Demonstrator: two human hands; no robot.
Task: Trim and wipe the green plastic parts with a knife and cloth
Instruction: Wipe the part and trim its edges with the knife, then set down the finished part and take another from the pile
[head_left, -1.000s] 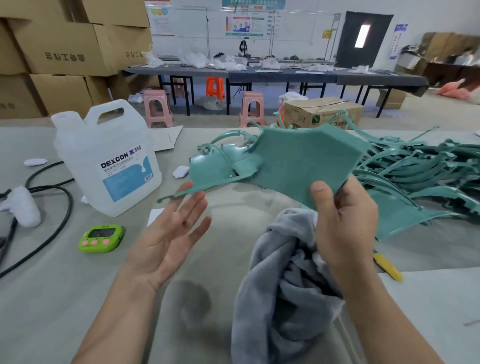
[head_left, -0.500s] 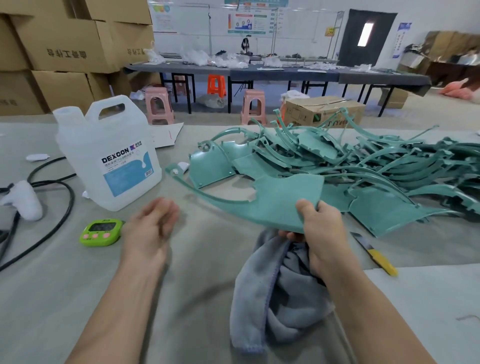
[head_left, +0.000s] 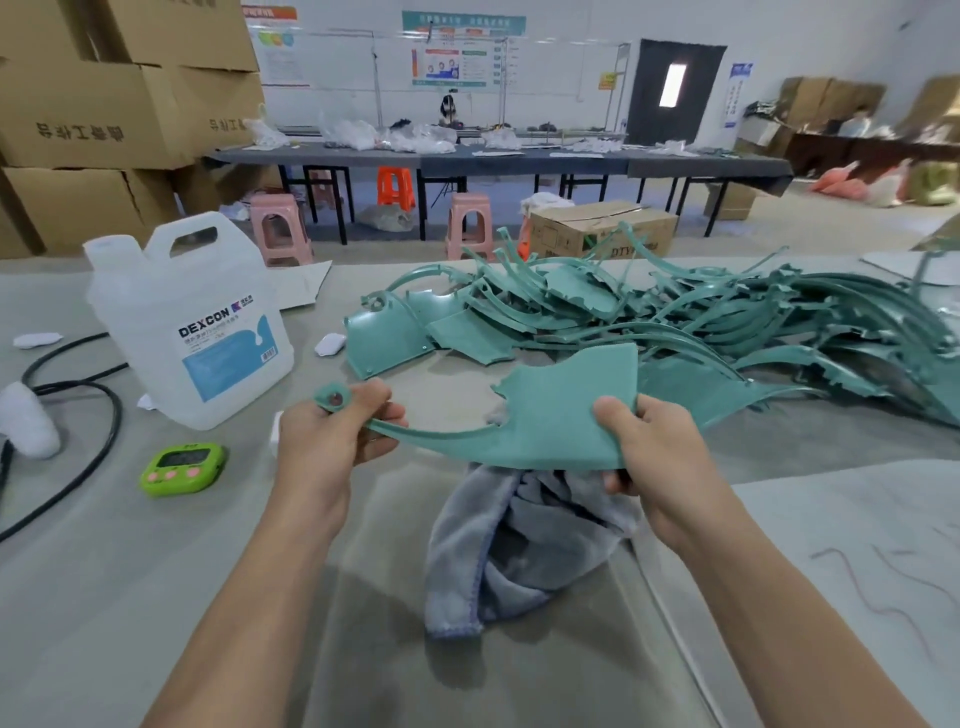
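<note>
two hands (head_left: 332, 441) (head_left: 657, 457) hold green part (head_left: 561, 415) crosswise, tip left.

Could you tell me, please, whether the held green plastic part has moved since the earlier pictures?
Yes. The green plastic part has dropped lower: earlier level with the label of the DEXCON jug, now level with its base.

White jug (head_left: 192, 332), green timer (head_left: 182, 466), black cable (head_left: 78, 415).
</note>
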